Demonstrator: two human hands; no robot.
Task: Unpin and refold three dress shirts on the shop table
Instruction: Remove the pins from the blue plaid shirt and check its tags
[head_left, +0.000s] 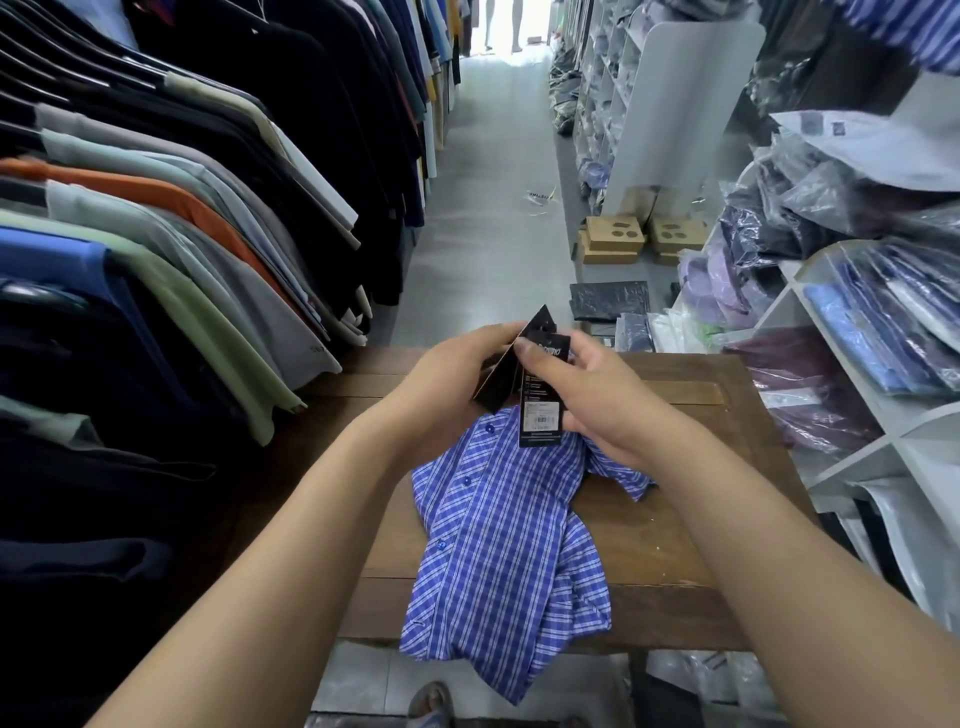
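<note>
Pinching black hang tags (540, 402), left hand (457, 374) and right hand (597, 400) work over a checked shirt (498, 545) overhanging the near edge of the table (670, 551); best unfastened gently.

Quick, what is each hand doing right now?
Left hand: closed, pinching the black paper tags.
Right hand: closed, holding the same tags over the blue checked shirt.
</note>
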